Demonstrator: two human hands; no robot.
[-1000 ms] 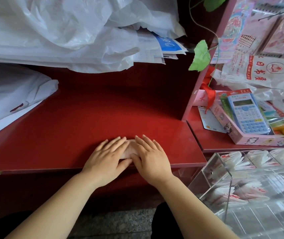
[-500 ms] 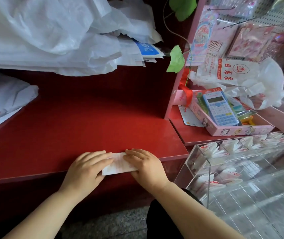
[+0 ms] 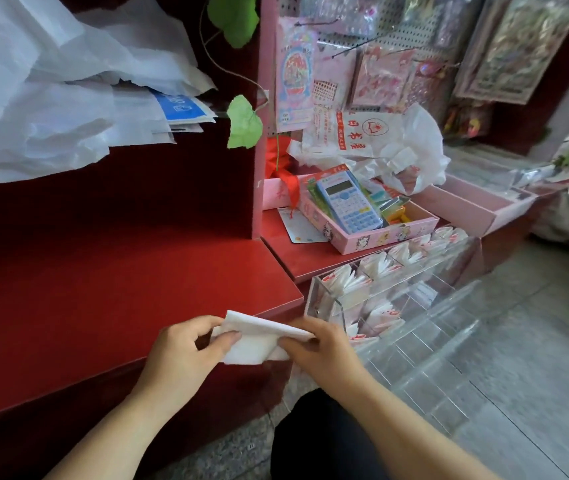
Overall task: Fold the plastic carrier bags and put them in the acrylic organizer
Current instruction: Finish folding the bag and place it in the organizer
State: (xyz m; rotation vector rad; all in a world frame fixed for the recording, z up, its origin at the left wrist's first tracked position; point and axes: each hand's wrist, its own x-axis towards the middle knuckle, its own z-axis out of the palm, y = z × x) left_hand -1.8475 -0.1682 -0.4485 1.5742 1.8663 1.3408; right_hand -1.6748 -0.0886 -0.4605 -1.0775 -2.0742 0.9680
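1. White bag at back: red characters + logo, can't read.
2. Your L hand pinches the folded bag at its left end and your R hand at its right; the bag sits between them at the bench front edge.
3. Acrylic organizer just to the right, part-filled.

Red counter up front; blue calculator lying in a pink box on the lower shelf; white card just beside that box; red ribbon behind; green leaf hanging above; sticker sheets on a pegboard.
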